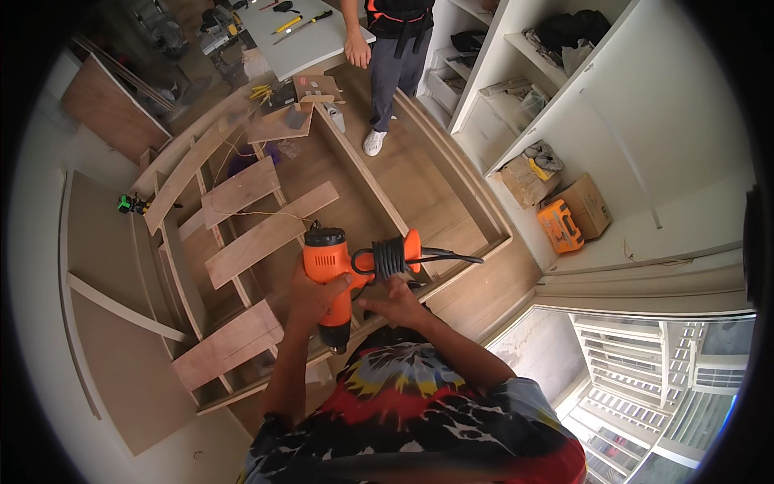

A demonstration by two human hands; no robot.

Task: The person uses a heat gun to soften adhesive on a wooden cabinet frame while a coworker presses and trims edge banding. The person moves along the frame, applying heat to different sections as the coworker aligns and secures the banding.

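Note:
An orange heat gun (339, 302) with a black rear cap and a metal nozzle is held in front of me, nozzle toward my body. My left hand (317, 294) is closed around its barrel. A black power cord (389, 260) is wound in several turns around the handle, and a length of it sticks out to the right. My right hand (395, 303) is at the underside of the wound cord, its fingers slightly blurred against the turns and its thumb reaching left. The fingertips behind the cord are hidden.
A wooden frame with loose boards (272, 234) lies ahead and left. Another person (393, 68) stands beyond it, by a white table (310, 48) with tools. White shelving (516, 48) is at the right, near an orange case (560, 226) and a cardboard box (586, 206). A window (645, 371) is lower right.

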